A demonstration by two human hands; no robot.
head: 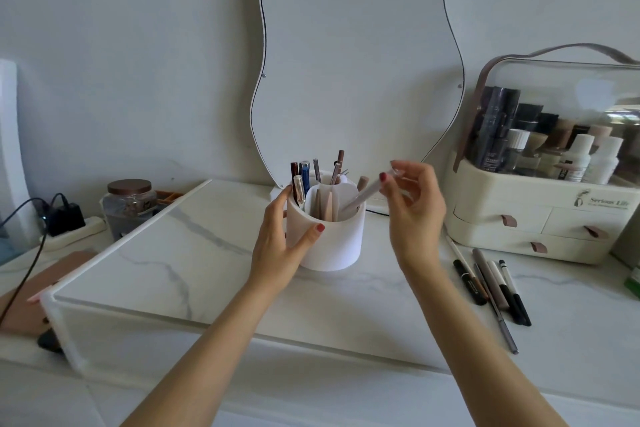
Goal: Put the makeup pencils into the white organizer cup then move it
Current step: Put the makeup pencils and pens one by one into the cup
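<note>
Nearest, loose makeup pencils (491,288) lie right of her right hand (414,208), which pinches a pale pencil (363,196) tilted into the white organizer cup (329,236). Her left hand (287,239) wraps the cup's side. Next, I'd guess: release, then fetch another.

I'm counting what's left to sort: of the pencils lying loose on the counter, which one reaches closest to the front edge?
The thin grey pencil. Its tip extends past the black pens beside it, toward the counter's front edge, right of the right hand.
</note>
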